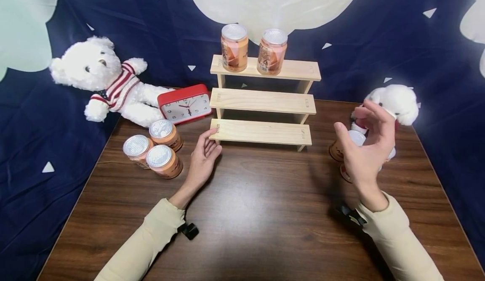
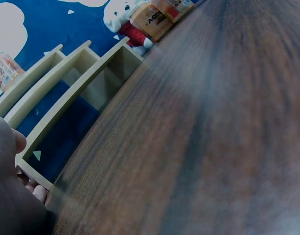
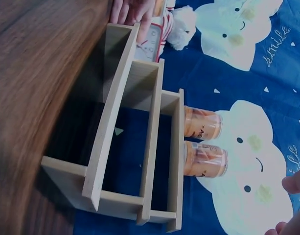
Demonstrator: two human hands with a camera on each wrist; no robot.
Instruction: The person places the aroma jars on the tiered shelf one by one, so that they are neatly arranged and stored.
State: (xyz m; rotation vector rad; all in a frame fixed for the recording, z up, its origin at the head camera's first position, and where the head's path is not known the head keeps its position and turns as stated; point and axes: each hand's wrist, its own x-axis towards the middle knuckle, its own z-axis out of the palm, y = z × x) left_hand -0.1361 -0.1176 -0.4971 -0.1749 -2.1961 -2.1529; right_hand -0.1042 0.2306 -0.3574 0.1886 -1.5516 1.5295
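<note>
A three-tier wooden display shelf [image 1: 261, 132] stands on the table. My left hand [image 1: 203, 158] holds the left end of its lowest tier, a finger over the board's top; in the left wrist view the thumb is at the front edge and other fingertips show low by the end panel. Two fruit jars [image 1: 234, 49] with silver lids stand upright on the top tier. My right hand [image 1: 369, 146] is raised over a group of similar jars [image 1: 335, 150] at the right, thumb and fingers spread apart with nothing between them. It partly hides those jars.
Three more jars [image 1: 165, 162] stand clustered at the left. Behind them are a red alarm clock [image 1: 186, 104] and a white teddy bear [image 1: 113, 83] in a striped sweater. Another white plush toy [image 1: 398, 102] sits behind the right-hand jars. A blue cloth [image 1: 159, 28] hangs behind everything.
</note>
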